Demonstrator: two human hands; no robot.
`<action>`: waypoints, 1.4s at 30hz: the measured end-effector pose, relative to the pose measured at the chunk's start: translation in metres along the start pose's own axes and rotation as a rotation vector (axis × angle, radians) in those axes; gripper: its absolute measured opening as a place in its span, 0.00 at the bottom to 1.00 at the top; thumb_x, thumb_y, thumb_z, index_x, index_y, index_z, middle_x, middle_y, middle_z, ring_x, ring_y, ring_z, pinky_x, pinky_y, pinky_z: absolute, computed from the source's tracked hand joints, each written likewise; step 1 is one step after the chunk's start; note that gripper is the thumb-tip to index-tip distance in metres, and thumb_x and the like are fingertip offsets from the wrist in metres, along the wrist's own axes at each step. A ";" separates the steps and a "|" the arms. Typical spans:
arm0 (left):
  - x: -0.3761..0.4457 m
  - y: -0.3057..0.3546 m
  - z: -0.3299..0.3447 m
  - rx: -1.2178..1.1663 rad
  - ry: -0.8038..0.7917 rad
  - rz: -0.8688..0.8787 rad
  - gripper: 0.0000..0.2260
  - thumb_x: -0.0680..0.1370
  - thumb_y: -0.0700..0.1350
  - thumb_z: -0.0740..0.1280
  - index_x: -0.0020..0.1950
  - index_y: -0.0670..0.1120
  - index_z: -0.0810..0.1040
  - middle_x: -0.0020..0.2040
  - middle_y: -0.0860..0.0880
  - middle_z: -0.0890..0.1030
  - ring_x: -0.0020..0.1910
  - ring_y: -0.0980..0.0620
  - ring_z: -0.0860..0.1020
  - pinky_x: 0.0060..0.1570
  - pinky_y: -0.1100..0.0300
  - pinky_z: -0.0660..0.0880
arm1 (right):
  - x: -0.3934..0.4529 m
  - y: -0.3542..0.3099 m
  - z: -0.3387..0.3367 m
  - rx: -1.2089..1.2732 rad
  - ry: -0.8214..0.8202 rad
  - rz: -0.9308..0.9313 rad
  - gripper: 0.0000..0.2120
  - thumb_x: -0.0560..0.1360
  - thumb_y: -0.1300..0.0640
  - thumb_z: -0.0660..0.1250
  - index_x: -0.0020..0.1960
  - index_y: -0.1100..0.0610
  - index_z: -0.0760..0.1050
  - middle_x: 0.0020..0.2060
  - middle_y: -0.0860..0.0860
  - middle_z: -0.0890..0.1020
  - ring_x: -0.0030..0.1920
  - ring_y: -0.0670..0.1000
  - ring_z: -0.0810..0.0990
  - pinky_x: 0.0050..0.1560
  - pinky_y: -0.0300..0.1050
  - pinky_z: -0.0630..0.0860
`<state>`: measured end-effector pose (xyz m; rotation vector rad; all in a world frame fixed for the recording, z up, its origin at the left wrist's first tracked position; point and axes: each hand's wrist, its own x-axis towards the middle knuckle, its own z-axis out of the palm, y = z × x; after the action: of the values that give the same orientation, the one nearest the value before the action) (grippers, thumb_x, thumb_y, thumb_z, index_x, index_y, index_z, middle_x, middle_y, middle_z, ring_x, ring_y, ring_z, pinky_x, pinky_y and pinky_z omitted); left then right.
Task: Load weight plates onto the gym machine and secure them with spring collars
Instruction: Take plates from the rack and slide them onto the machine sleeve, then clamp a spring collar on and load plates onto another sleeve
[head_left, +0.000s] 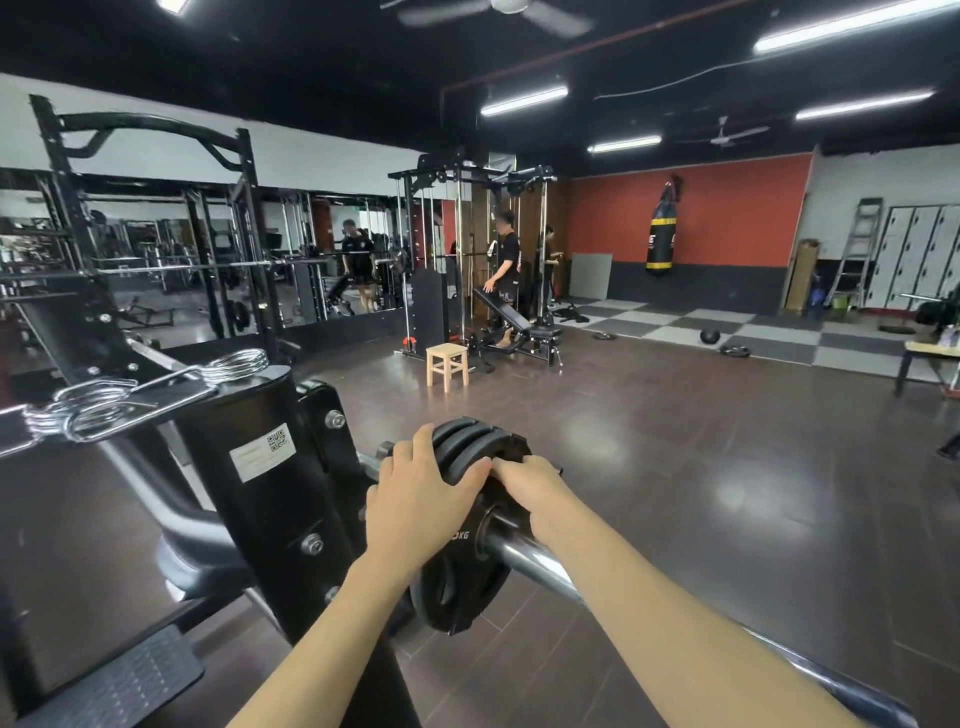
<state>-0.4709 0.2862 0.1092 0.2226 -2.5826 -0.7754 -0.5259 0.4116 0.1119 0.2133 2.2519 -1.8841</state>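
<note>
I have both hands on the stack of black rubber-coated weight plates (470, 519) that sits on the polished steel loading sleeve (540, 564) low in the middle of the scene, close against the black steel upright of the machine (270, 499) to its left. My left hand (415, 493) lies over the top rim of the nearest plate with the fingers spread and fairly straight, pressing rather than gripping, which I take to be a way of steadying the stack and driving it toward the upright. My right hand (535, 491) rests on the right part of that plate's face just above the sleeve, its fingertips touching the rim next to the left fingers; whether they curl over the rim I cannot tell, but it looks like a flat push too. The plates are therefore under and ahead of both palms, threaded on the sleeve, which runs on bare toward the near right. Two chrome spring collars (93, 410) (236, 364) are parked on a steel bar (166, 387) up to the left, well apart from my hands, so I judge the securing step is not yet done. Farther off stand a small wooden stool (447, 364) and a person by an adjustable black bench (514, 322).
</note>
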 end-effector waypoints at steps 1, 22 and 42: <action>0.000 0.000 0.001 0.006 0.008 -0.001 0.36 0.75 0.71 0.59 0.77 0.53 0.61 0.72 0.49 0.70 0.71 0.45 0.69 0.68 0.41 0.69 | 0.002 0.001 0.000 0.000 0.002 0.001 0.13 0.77 0.56 0.69 0.60 0.59 0.79 0.47 0.56 0.85 0.46 0.55 0.84 0.41 0.44 0.78; 0.000 -0.034 -0.178 0.388 0.458 0.201 0.14 0.82 0.57 0.61 0.55 0.51 0.83 0.53 0.52 0.83 0.56 0.47 0.78 0.57 0.48 0.73 | -0.057 -0.086 0.062 -0.522 0.166 -0.561 0.15 0.80 0.55 0.62 0.65 0.52 0.75 0.65 0.54 0.76 0.68 0.59 0.71 0.67 0.54 0.69; 0.079 -0.053 -0.179 0.673 0.157 0.081 0.08 0.79 0.42 0.65 0.55 0.47 0.82 0.55 0.47 0.83 0.57 0.42 0.79 0.49 0.52 0.67 | -0.039 -0.128 0.170 0.029 -0.302 -0.306 0.10 0.82 0.59 0.61 0.63 0.56 0.72 0.53 0.57 0.83 0.55 0.54 0.83 0.58 0.51 0.80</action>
<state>-0.4598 0.1337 0.2420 0.3560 -2.5868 0.1597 -0.5080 0.2221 0.2154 -0.4077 2.1439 -1.9329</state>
